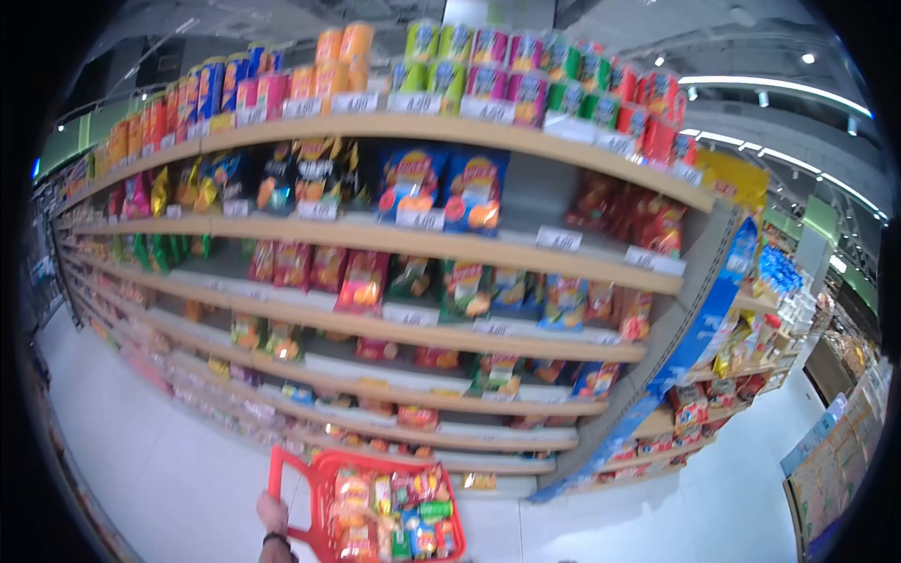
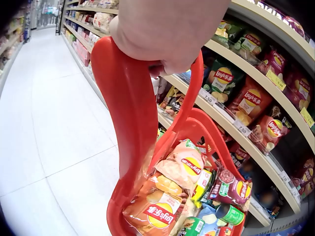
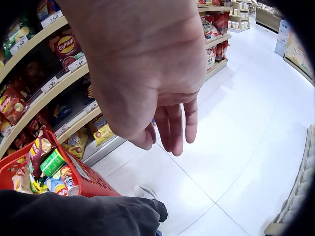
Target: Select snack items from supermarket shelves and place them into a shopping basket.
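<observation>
In the head view my left hand (image 1: 272, 514) grips the handle of a red basket (image 1: 324, 507) low in the picture. The left wrist view shows the same hand (image 2: 165, 34) curled round the red handle (image 2: 130, 98), above the basket filled with chip bags (image 2: 160, 214) and a green can (image 2: 230, 215). My right hand (image 3: 147, 83) hangs with fingers loosely bent and holds nothing; the basket (image 3: 91, 184) is to its lower left in the right wrist view. The head view does not clearly show the right hand.
Long curved shelves (image 1: 441, 246) carry chip bags, with cans (image 1: 422, 42) on top. A blue-edged shelf end (image 1: 648, 375) stands at the right, beyond it another display (image 1: 690, 403). Cardboard boxes (image 1: 835, 469) stand at the far right. White tiled floor (image 2: 64, 147) runs along the aisle.
</observation>
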`<state>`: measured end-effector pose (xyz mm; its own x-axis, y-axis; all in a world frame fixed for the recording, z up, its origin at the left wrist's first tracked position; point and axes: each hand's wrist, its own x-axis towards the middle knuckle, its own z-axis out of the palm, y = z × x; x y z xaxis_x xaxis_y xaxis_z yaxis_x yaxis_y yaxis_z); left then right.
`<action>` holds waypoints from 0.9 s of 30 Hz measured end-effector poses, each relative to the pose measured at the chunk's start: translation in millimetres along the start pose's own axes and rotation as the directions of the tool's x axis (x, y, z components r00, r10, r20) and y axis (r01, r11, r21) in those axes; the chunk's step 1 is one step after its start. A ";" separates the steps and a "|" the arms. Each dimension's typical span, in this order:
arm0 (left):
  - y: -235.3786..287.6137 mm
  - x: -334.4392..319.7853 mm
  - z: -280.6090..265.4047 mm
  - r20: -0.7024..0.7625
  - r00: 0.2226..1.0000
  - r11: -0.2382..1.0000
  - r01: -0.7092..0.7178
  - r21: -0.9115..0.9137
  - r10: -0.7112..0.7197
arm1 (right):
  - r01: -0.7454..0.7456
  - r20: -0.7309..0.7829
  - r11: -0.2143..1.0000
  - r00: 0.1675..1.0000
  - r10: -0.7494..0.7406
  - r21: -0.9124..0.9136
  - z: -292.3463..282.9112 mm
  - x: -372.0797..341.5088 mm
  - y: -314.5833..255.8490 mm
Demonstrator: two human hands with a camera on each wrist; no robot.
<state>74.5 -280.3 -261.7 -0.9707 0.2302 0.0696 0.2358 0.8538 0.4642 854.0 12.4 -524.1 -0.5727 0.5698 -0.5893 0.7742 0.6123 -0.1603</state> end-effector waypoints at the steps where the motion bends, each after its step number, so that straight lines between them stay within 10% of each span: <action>1: -14.2 5.6 13.5 0.009 0.999 0.999 -0.034 0.032 0.033 | -0.138 -0.107 0.981 0.982 0.153 0.140 15.7 6.2 -9.1; 2: -13.5 2.6 10.4 0.057 0.998 1.000 -0.006 0.012 0.005 | -0.188 0.093 0.944 0.981 0.169 0.271 -61.2 -41.7 -37.6; 6: 4.1 -5.1 -26.2 0.116 0.990 0.995 -0.086 0.050 0.080 | -0.085 -0.122 0.920 0.982 0.141 0.383 -109.9 -58.0 -81.1; 14: 48.5 -3.0 -25.3 0.153 0.987 0.994 -0.057 0.088 0.043 | -0.137 0.006 0.898 0.989 0.149 0.417 -172.4 -39.5 -126.1; 27: 66.8 9.7 -13.8 0.130 0.991 0.974 -0.040 0.224 0.010 | 0.014 -0.057 0.959 0.998 0.002 0.282 -139.4 41.7 -184.4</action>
<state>80.1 -227.5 -217.8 -0.9537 0.2979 -0.0409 0.2787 0.9268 0.2516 649.8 -0.2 -408.8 -0.5858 0.6014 -0.5433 0.8105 0.4410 -0.3856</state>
